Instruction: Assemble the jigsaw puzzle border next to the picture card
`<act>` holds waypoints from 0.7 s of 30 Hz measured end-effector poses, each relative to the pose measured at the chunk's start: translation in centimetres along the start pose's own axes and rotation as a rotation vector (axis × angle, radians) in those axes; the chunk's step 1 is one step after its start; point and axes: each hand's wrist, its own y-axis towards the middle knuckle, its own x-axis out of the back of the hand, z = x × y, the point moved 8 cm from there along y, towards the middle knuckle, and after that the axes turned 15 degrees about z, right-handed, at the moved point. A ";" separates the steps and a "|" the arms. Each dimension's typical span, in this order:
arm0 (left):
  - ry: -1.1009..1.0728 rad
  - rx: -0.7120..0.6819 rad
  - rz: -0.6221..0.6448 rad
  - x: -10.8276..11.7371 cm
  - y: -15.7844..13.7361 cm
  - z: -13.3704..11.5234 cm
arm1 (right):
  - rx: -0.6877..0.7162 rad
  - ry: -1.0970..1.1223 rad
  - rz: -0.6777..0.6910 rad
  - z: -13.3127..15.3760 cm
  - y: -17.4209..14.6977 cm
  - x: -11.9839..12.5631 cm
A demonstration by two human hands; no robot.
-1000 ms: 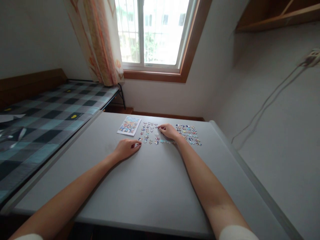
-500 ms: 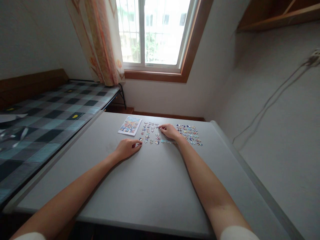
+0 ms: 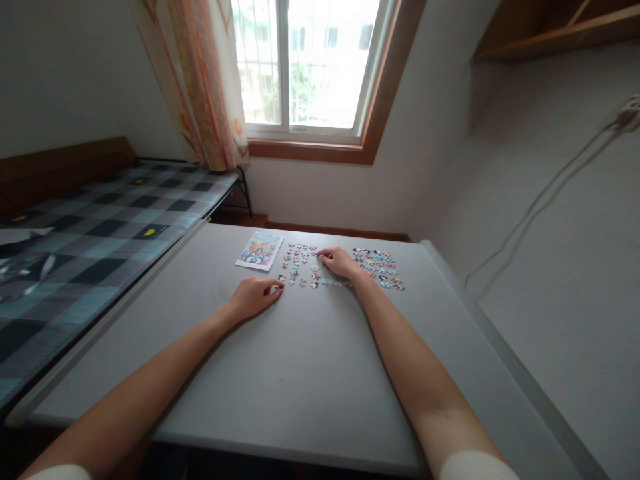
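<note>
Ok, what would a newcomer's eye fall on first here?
Probably the bright window, top centre. Next, the left hand and right hand, both at the small puzzle pieces on the far part of the grey table. The colourful picture card lies left of the pieces, beyond the left hand.

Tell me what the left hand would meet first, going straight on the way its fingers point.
Likely the puzzle pieces lying just to the right of the left hand, though its height is hard to judge, so it might pass above them.
</note>
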 end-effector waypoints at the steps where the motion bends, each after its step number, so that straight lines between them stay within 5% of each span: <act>1: 0.000 0.002 0.000 0.0 0.0 0.0 | -0.001 0.000 0.000 0.0 0.0 0.0; 21: -0.008 0.019 0.001 -0.2 0.1 0.2 | -0.005 0.022 -0.198 1.4 2.2 3.2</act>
